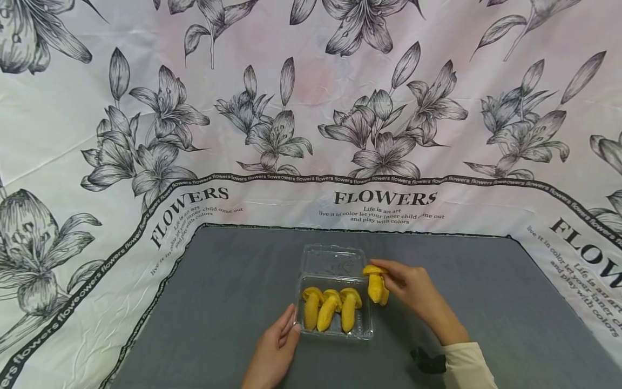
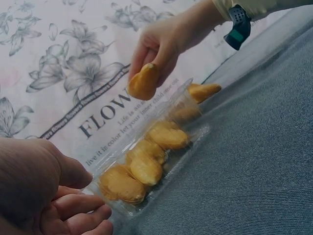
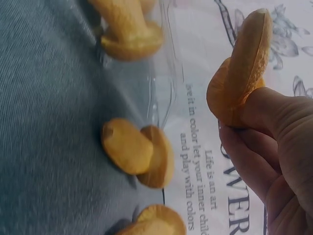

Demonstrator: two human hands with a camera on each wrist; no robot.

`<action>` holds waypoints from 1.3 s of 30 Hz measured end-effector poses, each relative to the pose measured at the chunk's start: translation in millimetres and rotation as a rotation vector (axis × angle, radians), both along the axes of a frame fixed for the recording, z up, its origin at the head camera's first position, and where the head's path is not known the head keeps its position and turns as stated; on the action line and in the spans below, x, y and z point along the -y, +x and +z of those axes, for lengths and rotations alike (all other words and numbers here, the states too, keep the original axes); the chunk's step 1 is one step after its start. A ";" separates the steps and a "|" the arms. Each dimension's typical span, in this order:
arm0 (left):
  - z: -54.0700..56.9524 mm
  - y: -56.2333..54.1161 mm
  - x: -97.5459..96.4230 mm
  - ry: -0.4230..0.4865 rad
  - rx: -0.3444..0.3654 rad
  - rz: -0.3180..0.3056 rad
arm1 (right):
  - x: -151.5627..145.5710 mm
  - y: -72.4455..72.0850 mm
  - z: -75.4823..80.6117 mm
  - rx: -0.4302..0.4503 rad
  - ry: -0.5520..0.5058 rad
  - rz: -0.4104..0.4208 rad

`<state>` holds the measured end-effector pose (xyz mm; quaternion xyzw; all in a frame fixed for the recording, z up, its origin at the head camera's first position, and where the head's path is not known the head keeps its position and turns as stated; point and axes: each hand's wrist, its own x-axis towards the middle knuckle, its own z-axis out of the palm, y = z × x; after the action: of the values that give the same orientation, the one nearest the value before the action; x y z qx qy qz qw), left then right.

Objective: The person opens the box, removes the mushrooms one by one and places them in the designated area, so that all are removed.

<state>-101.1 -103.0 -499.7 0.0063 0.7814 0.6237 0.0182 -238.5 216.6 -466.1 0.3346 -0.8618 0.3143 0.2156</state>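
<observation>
My left hand (image 1: 274, 346) holds the left edge of a clear plastic clamshell box (image 1: 335, 336), thumb and curled fingers at its rim. The box's lid (image 1: 318, 262) stands folded back. Side by side inside lie three yellow mushrooms (image 1: 329, 310), caps toward the lid. With its thumb and fingers, my right hand (image 1: 413, 286) pinches another yellow mushroom (image 1: 374, 283) by the cap, raised beside the box's right side. The right wrist view shows this mushroom (image 3: 249, 54) with its stem pointing up. Two more mushrooms (image 3: 128, 149) lie on the grey cloth below, one partly cut off by the frame.
Grey cloth (image 1: 218, 292) covers the table. Behind and along the sides hangs a white curtain (image 1: 272, 200) printed with flowers and lettering. A dark wristband (image 2: 238, 27) with a green patch sits at the right wrist, below a pale sleeve (image 1: 466, 362).
</observation>
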 end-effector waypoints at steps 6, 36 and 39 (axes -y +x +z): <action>-0.4 -0.8 -0.7 0.008 0.001 -0.003 | -13.5 1.2 -1.2 0.037 0.003 -0.035; 4.7 2.0 -1.7 -0.014 -0.027 -0.009 | -83.0 12.4 -7.7 0.111 0.023 -0.233; 3.8 2.5 -1.7 -0.014 -0.029 -0.006 | -89.4 14.0 -7.9 0.135 0.020 -0.260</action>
<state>-98.7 -101.3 -495.9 0.0176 0.7859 0.6180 0.0087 -224.5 306.1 -474.0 0.2003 -0.9135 0.2970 0.1929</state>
